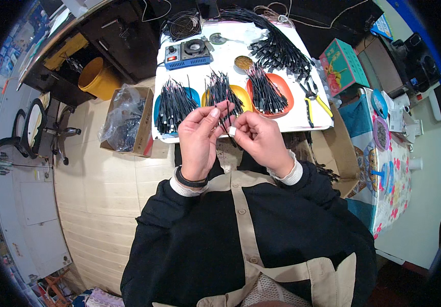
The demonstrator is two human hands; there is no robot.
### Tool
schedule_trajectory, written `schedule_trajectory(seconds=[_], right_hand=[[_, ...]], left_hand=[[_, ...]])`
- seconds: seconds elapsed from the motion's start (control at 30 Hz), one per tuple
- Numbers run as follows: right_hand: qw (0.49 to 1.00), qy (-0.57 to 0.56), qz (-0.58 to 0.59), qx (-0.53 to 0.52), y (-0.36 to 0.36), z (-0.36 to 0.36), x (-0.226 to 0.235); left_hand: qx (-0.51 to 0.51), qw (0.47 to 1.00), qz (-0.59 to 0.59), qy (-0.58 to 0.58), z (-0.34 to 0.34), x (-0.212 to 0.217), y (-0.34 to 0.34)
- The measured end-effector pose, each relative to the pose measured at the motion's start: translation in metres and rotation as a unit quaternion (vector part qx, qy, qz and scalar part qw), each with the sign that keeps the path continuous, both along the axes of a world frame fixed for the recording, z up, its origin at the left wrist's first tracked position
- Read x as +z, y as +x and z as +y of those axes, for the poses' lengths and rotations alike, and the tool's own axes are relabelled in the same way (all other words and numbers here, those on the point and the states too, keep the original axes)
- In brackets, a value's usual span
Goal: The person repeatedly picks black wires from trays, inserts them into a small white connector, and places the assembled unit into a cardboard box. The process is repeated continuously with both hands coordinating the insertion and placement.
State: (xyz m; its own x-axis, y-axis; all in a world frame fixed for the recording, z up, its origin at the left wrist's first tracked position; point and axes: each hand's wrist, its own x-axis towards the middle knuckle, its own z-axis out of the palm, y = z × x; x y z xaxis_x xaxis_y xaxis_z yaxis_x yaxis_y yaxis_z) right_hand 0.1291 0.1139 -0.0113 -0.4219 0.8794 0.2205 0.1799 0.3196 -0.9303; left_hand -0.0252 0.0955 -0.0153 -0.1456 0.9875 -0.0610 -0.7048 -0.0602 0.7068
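In front of my chest, my left hand (199, 135) and my right hand (262, 140) come together at the table's near edge. Thin black cable (227, 118) runs between them; the left thumb and fingers are closed on it. A small white connector (232, 131) shows at the fingertips of the right hand, which is pinched. Just beyond lie bundles of short black cables with pale ends: one (174, 106) in a blue tray (194, 94), another (222, 91) in a yellow tray (243, 95), a third (266, 91) in an orange tray (285, 89).
Yellow-handled pliers (310, 105) lie at the table's right. Behind the trays stand a blue heating device (188, 55), a small round dish (242, 63) and a large cable heap (279, 48). Cardboard boxes stand left (141, 128) and right (346, 153) of the table.
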Motion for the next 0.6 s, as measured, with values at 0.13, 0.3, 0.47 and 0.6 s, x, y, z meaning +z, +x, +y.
schedule_trajectory(seconds=[0.13,0.3,0.47,0.6], right_hand=[[0.998,0.042,-0.051,-0.008,0.003,-0.01,0.005],[0.995,0.065,-0.072,0.004,0.011,-0.018,0.004],[1.0,-0.003,0.017,-0.008,0.025,-0.016,0.009],[0.99,-0.062,0.128,0.004,0.035,-0.006,0.014]], left_hand=[[-0.014,0.999,0.031,0.004,-0.011,0.004,0.006],[-0.031,0.998,0.054,0.007,-0.018,0.003,0.014],[-0.015,0.997,0.076,0.021,-0.028,-0.001,0.025],[-0.069,0.993,0.09,0.03,-0.039,-0.002,0.027]])
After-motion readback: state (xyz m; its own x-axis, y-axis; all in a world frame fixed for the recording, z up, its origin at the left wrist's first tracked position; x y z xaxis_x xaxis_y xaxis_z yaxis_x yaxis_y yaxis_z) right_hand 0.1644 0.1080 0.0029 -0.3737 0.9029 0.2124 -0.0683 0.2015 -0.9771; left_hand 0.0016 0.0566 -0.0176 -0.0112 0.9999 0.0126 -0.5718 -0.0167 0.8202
